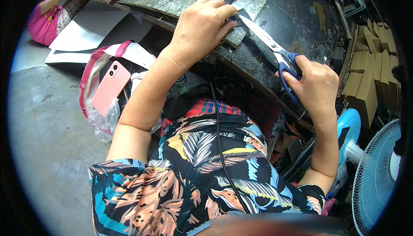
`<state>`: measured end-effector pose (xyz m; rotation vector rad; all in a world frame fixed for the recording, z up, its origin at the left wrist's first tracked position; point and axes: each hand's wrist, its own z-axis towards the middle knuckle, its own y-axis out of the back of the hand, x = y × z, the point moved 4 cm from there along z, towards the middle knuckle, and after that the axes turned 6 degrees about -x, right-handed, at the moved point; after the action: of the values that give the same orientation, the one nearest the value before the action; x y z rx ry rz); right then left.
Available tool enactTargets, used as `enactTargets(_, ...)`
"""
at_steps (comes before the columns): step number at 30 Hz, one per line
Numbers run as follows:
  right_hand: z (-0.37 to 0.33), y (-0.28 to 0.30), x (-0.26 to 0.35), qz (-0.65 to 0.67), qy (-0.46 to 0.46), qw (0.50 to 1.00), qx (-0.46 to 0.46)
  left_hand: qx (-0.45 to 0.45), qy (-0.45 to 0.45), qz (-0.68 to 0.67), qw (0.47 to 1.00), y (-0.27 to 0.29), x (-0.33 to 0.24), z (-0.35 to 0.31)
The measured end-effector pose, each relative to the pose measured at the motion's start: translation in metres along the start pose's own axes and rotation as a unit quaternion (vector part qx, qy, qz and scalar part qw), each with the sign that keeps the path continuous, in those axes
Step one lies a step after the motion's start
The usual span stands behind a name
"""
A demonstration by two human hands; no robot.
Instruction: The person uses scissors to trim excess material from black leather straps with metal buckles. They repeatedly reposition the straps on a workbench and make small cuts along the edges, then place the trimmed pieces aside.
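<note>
We press left hand (202, 25) flat on dark strap piece (239, 17) at surface (301, 16) edge, pinning it steady for cut. Right hand (316, 85), grip closed through blue handles of scissors (275, 48), blades pointed at strap. Pink phone (111, 87) lies in bag (92, 63), well apart.

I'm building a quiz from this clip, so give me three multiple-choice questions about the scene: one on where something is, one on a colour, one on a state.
1. Where is the pink phone?
A. to the person's left
B. on the dark worktable
C. in the right hand

2. What colour are the scissors' handles?
A. red
B. blue
C. yellow

3. What is the left hand doing?
A. hanging free
B. holding the fan
C. pressing on a dark piece

Answers:
1 A, it lies in a bag at the left.
2 B, the scissors in the right hand show blue loops.
3 C, its fingers lie on the dark piece at the blades.
</note>
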<state>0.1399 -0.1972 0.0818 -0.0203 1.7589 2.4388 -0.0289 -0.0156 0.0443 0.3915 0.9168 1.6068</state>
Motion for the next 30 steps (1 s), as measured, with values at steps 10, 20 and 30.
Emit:
enactTargets(10,0.010,0.011,-0.003,0.033,-0.044,0.997,0.054,-0.006,0.034,0.029,0.999,-0.009,0.011,0.006)
enactTargets(20,0.025,0.009,0.008,-0.041,0.000,0.997,0.060,-0.018,0.002,0.061,0.998,-0.027,0.006,0.019)
enactTargets(30,0.021,-0.006,-0.002,0.052,-0.055,0.993,0.085,-0.134,0.096,-0.066,0.984,0.032,0.022,0.009)
